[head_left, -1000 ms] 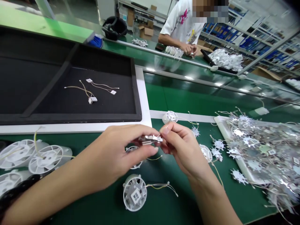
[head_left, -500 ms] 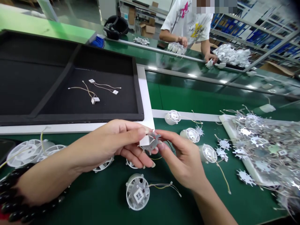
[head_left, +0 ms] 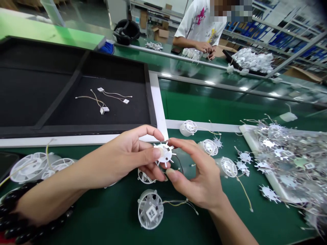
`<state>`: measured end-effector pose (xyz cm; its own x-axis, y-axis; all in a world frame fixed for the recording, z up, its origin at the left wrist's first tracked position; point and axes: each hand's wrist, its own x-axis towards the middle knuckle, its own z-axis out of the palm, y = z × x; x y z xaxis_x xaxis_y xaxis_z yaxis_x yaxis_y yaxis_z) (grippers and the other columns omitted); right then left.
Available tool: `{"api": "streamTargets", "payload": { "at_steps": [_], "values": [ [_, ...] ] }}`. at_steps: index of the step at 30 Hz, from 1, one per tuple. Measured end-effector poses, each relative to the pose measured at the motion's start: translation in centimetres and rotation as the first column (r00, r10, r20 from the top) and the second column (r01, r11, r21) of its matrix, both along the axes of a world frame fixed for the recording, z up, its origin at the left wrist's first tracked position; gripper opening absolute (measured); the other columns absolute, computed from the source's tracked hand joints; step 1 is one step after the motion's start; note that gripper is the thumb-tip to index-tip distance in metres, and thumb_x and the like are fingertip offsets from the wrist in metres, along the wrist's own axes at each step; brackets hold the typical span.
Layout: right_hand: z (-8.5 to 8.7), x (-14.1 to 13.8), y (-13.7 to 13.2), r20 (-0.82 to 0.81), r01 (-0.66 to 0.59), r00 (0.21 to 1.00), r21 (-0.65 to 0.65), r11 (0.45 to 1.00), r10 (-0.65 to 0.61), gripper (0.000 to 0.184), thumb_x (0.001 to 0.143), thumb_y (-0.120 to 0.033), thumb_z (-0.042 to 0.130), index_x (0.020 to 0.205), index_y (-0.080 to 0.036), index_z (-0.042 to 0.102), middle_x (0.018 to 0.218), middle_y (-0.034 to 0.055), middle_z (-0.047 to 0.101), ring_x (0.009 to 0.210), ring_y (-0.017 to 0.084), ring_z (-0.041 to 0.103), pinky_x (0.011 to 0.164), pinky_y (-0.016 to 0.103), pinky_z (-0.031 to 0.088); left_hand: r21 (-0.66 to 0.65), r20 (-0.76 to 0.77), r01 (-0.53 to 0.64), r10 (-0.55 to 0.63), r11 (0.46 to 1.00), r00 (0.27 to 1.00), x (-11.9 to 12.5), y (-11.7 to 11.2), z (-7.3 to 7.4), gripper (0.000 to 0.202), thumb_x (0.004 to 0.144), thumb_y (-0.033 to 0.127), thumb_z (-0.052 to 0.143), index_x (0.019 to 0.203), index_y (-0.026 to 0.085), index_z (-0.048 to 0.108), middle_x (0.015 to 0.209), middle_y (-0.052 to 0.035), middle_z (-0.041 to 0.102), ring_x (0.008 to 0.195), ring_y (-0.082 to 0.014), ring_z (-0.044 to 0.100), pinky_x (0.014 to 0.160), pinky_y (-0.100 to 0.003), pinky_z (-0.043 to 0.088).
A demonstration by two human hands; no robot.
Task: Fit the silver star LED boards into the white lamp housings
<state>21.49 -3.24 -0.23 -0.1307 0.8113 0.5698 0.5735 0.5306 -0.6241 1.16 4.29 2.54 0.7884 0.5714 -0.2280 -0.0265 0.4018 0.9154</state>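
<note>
My left hand [head_left: 125, 154] grips a white spiked disc [head_left: 165, 153], with the thumb pressed on its face. A thin dark wire [head_left: 180, 164] runs from behind it. My right hand [head_left: 198, 175] is beside the disc, its index fingertip near the upper rim and its thumb below, fingers spread apart. Under my hands lies a white ribbed plastic housing [head_left: 145, 177], partly hidden. Another housing [head_left: 150, 210], with a square board inside and wires attached, stands nearer me.
More housings [head_left: 209, 147] and loose spiked boards [head_left: 245, 157] lie on the green bench. A white tray [head_left: 255, 153] holds a tangled heap of wired boards. A black foam tray [head_left: 76, 98] holds wired tags [head_left: 103, 109]. A co-worker [head_left: 200, 23] handles white parts across the bench.
The spiked disc has turned to face up, showing its flat side. My right hand has opened from a close pinch. The co-worker's hands have moved left, away from the white heap.
</note>
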Motion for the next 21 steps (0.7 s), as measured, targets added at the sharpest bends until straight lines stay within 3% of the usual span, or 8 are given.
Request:
{"api": "streamTargets", "payload": {
  "at_steps": [3,6,11,14,16,19,21],
  "values": [
    [0.1,0.2,0.0,0.016,-0.027,0.999,-0.013,1.000,0.028,0.033,0.094,-0.028,0.072,0.125,-0.022,0.065,0.110,0.0086,0.080,0.091,0.023,0.077,0.080,0.038,0.062,0.215,-0.076,0.024,-0.008,0.976,0.997,-0.2,-0.2,0.2,0.011,0.103,0.025,0.060,0.113,0.024,0.057,0.079,0.0000,0.079,0.074,-0.0157,0.077,0.070,-0.024,0.062],
    [-0.1,0.3,0.1,0.037,-0.018,0.999,0.065,0.998,0.015,0.033,0.093,-0.029,0.075,0.123,-0.023,0.064,0.109,0.0083,0.081,0.094,0.024,0.078,0.079,0.039,0.062,0.417,-0.144,0.024,0.040,0.909,0.989,-0.3,-0.3,0.5,0.014,0.099,0.022,0.063,0.113,0.026,0.062,0.080,0.0021,0.078,0.072,-0.0155,0.077,0.061,-0.021,0.060],
    [-0.7,0.4,0.2,0.138,0.039,0.987,0.272,0.961,-0.079,0.036,0.090,-0.030,0.075,0.122,-0.024,0.061,0.102,0.0086,0.081,0.091,0.026,0.078,0.076,0.040,0.059,0.576,-0.140,0.060,0.026,0.815,0.990,-0.3,-0.3,0.9,0.023,0.095,0.016,0.067,0.115,0.028,0.067,0.096,0.0026,0.080,0.080,-0.0152,0.078,0.071,-0.021,0.063],
    [-1.0,0.5,0.2,0.179,0.096,0.970,0.345,0.934,-0.166,0.041,0.086,-0.034,0.078,0.122,-0.024,0.062,0.098,0.0091,0.082,0.087,0.028,0.078,0.074,0.042,0.057,0.693,-0.170,0.096,0.032,0.714,0.985,-0.5,-0.2,0.8,0.025,0.096,0.015,0.067,0.115,0.030,0.067,0.102,0.0049,0.078,0.080,-0.0121,0.077,0.070,-0.016,0.061],
    [-1.1,0.6,0.1,0.201,0.121,0.957,0.373,0.920,-0.208,0.043,0.084,-0.036,0.078,0.123,-0.025,0.062,0.098,0.0089,0.082,0.086,0.029,0.078,0.074,0.043,0.057,0.801,-0.165,0.111,0.038,0.588,0.986,-0.7,-0.1,0.5,0.024,0.098,0.015,0.065,0.117,0.030,0.066,0.108,0.0044,0.077,0.081,-0.0107,0.075,0.072,-0.015,0.059],
    [-1.1,0.8,-0.1,0.247,0.143,0.936,0.387,0.911,-0.252,0.041,0.084,-0.037,0.077,0.122,-0.028,0.065,0.099,0.0067,0.082,0.085,0.029,0.078,0.076,0.044,0.056,0.945,-0.142,0.118,0.060,0.305,0.988,-1.0,-0.2,0.0,0.016,0.105,0.019,0.057,0.117,0.027,0.063,0.116,-0.0013,0.074,0.094,-0.0138,0.074,0.080,-0.021,0.058],
    [-1.1,0.9,-0.1,0.277,0.150,0.921,0.399,0.905,-0.274,0.038,0.085,-0.038,0.077,0.120,-0.029,0.065,0.098,0.0055,0.082,0.084,0.029,0.078,0.078,0.044,0.056,0.983,-0.146,0.129,0.132,0.129,0.980,-1.1,-0.4,-0.4,0.015,0.109,0.023,0.049,0.116,0.027,0.063,0.120,-0.0038,0.072,0.095,-0.0159,0.074,0.077,-0.025,0.057]
  ]
}}
